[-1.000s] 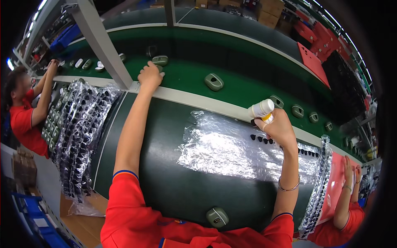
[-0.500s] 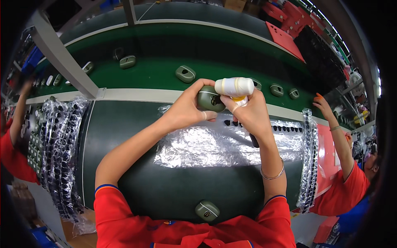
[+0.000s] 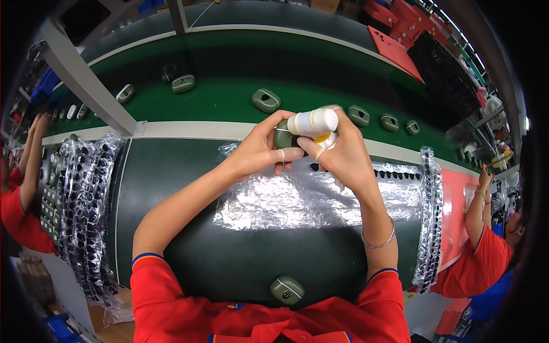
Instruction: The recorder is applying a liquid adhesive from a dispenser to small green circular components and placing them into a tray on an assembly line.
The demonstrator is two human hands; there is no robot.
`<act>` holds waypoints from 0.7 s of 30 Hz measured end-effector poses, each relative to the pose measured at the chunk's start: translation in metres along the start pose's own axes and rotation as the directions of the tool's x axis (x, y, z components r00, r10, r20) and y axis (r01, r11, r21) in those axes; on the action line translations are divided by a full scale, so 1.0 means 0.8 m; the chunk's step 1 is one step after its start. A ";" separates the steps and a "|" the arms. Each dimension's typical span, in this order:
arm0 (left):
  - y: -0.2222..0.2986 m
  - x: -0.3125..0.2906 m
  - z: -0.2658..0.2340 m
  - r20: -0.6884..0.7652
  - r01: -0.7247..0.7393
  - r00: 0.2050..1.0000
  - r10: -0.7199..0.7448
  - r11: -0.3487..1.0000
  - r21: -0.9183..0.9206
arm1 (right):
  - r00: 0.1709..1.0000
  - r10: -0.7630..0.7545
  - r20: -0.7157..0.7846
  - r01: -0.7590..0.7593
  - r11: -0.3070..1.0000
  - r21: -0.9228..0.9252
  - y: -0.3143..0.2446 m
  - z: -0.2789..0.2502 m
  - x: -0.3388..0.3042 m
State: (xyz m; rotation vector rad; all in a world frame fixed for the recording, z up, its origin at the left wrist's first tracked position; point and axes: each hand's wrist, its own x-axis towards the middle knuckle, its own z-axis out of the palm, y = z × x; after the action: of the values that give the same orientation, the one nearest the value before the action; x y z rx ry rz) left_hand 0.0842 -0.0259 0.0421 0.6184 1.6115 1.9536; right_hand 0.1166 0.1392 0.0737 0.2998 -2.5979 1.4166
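Step in hand, judged: applying something from a small white bottle point(image 3: 313, 122) onto a grey-green housing point(image 3: 283, 136) — both held up over the far edge of the table point(image 3: 171, 188), just short of the green conveyor belt point(image 3: 217, 103). Left hand point(image 3: 257, 151) closed around the housing, fingertips pinching its rim. Right hand point(image 3: 337, 154) gripping the bottle, laid on its side, yellow collar toward the palm, nozzle end meeting the housing. Next move, probably: steady squeeze, tip kept on the seam. Housing rounded, matte, hard plastic by look; bottle smooth, cylindrical. Crinkled, shiny foil sheet point(image 3: 309, 197) below the hands. More housings point(image 3: 266, 100) spaced along the belt — one point(image 3: 286, 290) at the near table edge.
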 end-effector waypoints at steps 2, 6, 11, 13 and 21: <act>0.000 0.001 -0.003 -0.011 -0.006 1.000 0.005 1.000 -0.026 | 0.995 -0.065 -0.070 0.066 0.998 0.016 -0.005 -0.002 -0.002; 0.002 0.002 -0.008 -0.047 -0.018 0.999 0.015 0.999 -0.050 | 0.947 -0.260 -0.190 0.287 0.948 0.135 -0.029 -0.007 -0.014; -0.004 0.002 -0.012 -0.085 -0.037 0.996 0.030 0.996 -0.082 | 0.988 -0.041 0.148 0.046 0.999 -0.030 -0.016 0.000 -0.003; -0.006 0.006 -0.009 -0.048 0.005 0.999 -0.006 1.000 -0.026 | 0.990 -0.067 0.122 0.065 0.998 0.020 -0.016 -0.011 -0.002; -0.049 0.060 -0.095 -0.274 0.079 0.857 0.437 0.414 0.907 | 0.992 0.080 0.099 -0.056 0.974 -0.222 0.023 -0.025 0.011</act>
State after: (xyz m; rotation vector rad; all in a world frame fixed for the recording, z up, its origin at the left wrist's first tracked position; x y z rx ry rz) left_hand 0.0028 -0.0449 -0.0098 0.7387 3.1026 1.2080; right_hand 0.1043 0.1648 0.0719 0.2656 -2.8453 1.1481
